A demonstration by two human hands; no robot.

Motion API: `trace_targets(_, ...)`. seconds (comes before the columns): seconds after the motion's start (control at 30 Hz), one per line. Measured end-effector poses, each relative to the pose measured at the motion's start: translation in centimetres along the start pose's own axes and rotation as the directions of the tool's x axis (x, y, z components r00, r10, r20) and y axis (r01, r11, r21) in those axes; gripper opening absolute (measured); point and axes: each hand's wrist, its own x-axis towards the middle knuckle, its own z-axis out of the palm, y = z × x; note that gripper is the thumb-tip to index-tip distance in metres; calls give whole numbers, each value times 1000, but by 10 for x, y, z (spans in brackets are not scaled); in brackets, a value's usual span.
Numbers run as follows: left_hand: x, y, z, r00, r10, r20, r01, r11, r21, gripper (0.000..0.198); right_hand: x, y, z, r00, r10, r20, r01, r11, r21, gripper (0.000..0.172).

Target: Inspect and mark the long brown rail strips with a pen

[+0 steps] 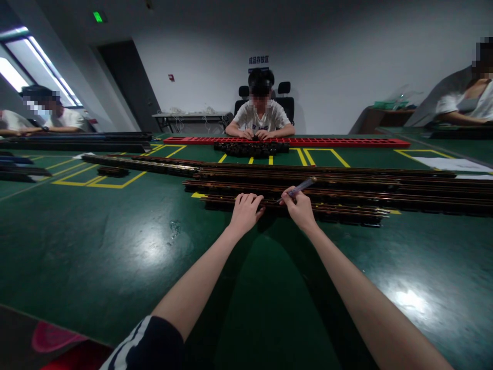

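Observation:
A long dark strip [346,211] with coppery edges lies nearest me, in front of a bundle of similar strips [331,180]. My left hand [245,210] is closed over this nearest strip, its fingers bent across the top and its thumb on the near side. In my right hand [299,209] is a slim screwdriver [304,186] with a translucent purplish handle, tilted up to the right. Its thin shaft points down and left at the same strip, between my two hands. Whether the tip touches the strip is too small to tell.
Across the green table [96,226] sits a person [261,115] behind a red slotted rail [339,142] and a heap of black parts [250,149]. More dark strips [77,141] lie at the left. White papers [454,164] rest at the right. Other people sit at both sides.

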Motion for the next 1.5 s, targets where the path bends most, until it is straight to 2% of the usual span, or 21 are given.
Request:
trace_targets(0.37, 1, 2, 0, 1000, -11, 3, 11, 1000, -9, 30, 0, 0, -1, 1000, 3, -19, -3, 1000, -14, 33)
trace_targets(0.87, 1, 2, 0, 1000, 10, 9, -10, 1000, 2, 33, 0, 2, -5, 998, -9, -62, 7, 999, -32, 26)
trace_targets(1.13, 1, 2, 1, 1000, 16, -16, -16, 1000, 12, 31, 1, 7, -6, 995, 13, -103, -17, 999, -43, 30)
trace_targets(1.5, 0, 2, 1, 1000, 19, -13, -19, 1000, 1, 32, 1, 7, -5, 997, -8, -74, 4, 999, -50, 31)
